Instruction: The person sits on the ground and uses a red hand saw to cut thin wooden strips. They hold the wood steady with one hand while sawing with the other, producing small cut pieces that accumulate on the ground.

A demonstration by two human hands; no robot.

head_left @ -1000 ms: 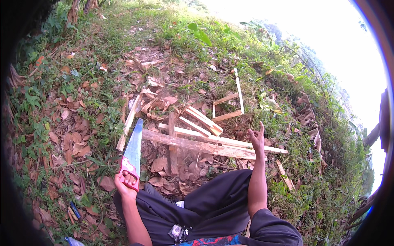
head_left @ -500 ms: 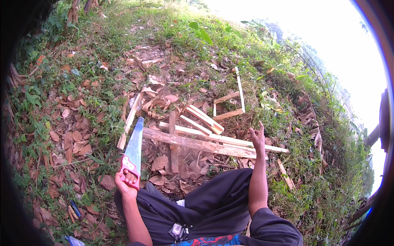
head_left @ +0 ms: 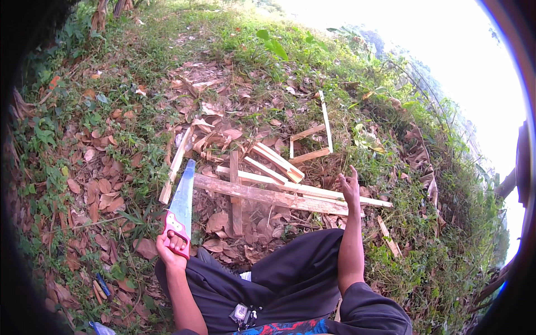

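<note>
My left hand (head_left: 172, 245) is closed around the red and white handle of a hand saw (head_left: 182, 200). Its silver-blue blade points up and away, with the toothed edge toward the right. My right hand (head_left: 350, 188) is raised over the right end of the wood pile, empty, with its fingers apart. Beneath it run a long weathered plank (head_left: 251, 193) and a paler strip of wood (head_left: 329, 194). A short upright-lying board (head_left: 237, 215) crosses the long plank near its left part.
Several cut strips (head_left: 277, 162) lie beyond the plank. A wooden frame (head_left: 311, 156) rests farther right, a loose stick (head_left: 175, 164) left of the strips, and a splintered piece (head_left: 389, 237) at right. Blue-handled tools (head_left: 103, 285) lie at lower left. Dry leaves and grass surround everything.
</note>
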